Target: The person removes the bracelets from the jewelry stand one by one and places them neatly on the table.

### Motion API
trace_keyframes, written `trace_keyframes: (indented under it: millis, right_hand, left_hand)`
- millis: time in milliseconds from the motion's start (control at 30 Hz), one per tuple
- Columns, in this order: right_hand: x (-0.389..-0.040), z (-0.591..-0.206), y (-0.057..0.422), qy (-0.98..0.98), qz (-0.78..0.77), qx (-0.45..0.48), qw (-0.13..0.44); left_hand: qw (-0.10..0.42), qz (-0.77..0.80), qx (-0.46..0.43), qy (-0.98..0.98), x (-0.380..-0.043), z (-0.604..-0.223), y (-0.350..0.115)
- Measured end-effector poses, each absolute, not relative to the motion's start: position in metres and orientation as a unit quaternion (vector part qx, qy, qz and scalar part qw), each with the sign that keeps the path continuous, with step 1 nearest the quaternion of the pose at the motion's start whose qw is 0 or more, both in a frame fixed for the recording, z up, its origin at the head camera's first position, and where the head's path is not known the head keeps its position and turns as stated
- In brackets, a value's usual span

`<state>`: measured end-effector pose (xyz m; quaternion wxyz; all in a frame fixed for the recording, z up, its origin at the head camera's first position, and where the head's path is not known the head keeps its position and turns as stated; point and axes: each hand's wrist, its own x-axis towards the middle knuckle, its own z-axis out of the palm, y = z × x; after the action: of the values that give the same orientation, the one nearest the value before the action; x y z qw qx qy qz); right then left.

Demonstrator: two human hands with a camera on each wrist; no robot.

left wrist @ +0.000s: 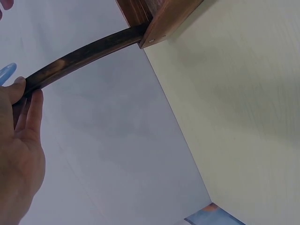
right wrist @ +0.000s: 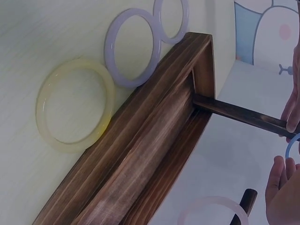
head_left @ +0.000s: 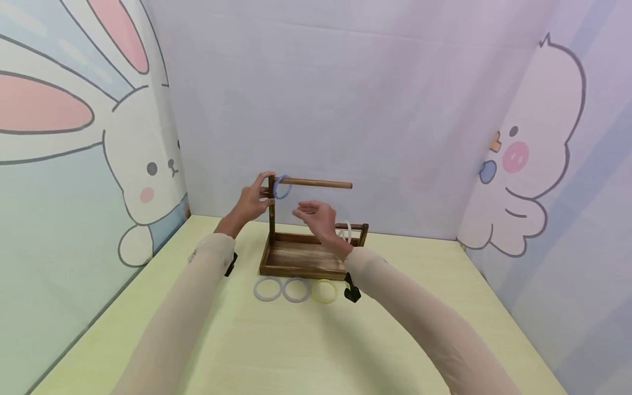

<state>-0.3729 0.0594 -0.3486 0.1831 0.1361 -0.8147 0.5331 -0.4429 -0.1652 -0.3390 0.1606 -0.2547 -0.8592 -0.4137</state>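
At the top of the dark wooden post (head_left: 272,222), my left hand (head_left: 250,203) grips the wood between thumb and fingers; the left wrist view shows the fingers wrapped on the post's end. A blue ring (head_left: 275,190) hangs on the long wooden rod (head_left: 321,182), close beside the post. My right hand (head_left: 319,219) is below the rod and to the right of the blue ring, fingers loosely extended, holding nothing. In the right wrist view its fingertips (right wrist: 277,165) are right by the blue ring (right wrist: 289,147). My right forearm hides part of the rack's right side.
The rack's wooden tray base (head_left: 301,271) stands on the pale table. A whitish ring (head_left: 349,233) hangs on the short right peg. In front lie two lavender rings (head_left: 268,300) and a yellow ring (right wrist: 108,101). A cloth backdrop stands close behind.
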Motion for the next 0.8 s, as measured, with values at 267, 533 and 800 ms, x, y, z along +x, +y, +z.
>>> trace_keyframes:
  millis: [267,533,800]
  right_hand:
    - [-0.379,-0.349,0.051,-0.829,0.506,0.133,0.198]
    - [-0.383,-0.344,0.04,-0.826,0.506,0.144,0.202]
    - [-0.388,-0.344,0.032,-0.817,0.516,0.157,0.204]
  left_hand:
    - [0.162,-0.416,-0.261,-0.856,-0.445,-0.34,-0.167]
    - [0.166,-0.416,-0.267,-0.853,-0.445,-0.339,-0.168]
    - [0.159,-0.414,-0.266,-0.856,-0.444,-0.339,-0.167]
